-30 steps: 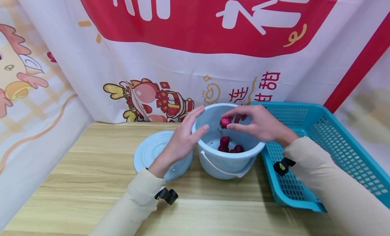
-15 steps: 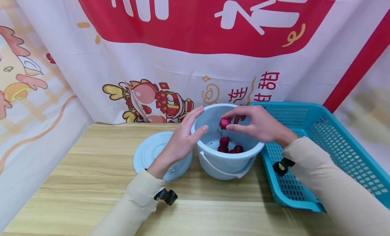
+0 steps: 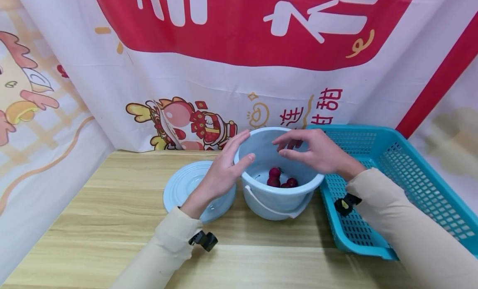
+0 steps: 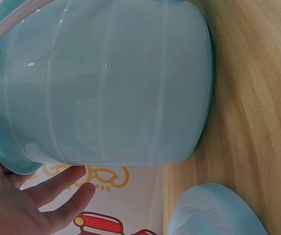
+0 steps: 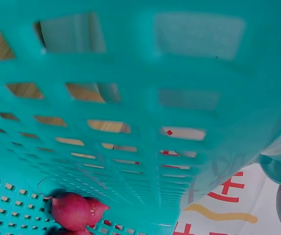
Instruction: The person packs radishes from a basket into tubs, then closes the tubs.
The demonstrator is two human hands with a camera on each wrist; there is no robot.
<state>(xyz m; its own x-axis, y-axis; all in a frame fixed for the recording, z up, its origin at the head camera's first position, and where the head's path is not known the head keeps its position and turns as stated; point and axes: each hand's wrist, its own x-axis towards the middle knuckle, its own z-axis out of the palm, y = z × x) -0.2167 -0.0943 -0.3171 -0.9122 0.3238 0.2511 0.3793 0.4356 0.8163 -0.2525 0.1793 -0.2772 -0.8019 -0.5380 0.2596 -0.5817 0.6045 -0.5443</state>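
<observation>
The light-blue plastic bucket stands upright on the wood-grain table, its long axis vertical and its round mouth facing up; a pale handle hangs down across its near side. Red radishes lie clustered on the bucket's floor, at least four showing, round and dark; which way each one points is too small to tell. The right hand hangs over the mouth at its right side, fingers loosely bent and grasping nothing, well above the cluster; the left hand rests against the left side of the rim, fingers straight, thumb spread over the edge; the two hands are apart, facing each other across the mouth. To the right, just beside the bucket, sits a rectangular teal basket of slotted plastic, its length running front to back; in the right wrist view a few basket radishes lie together at its bottom, smooth and pinkish red, one with a thin root pointing to the left of that view. A round ringed lid lies flat left of the bucket, partly hidden by the left hand; behind hangs a creased printed cloth, white and red.
</observation>
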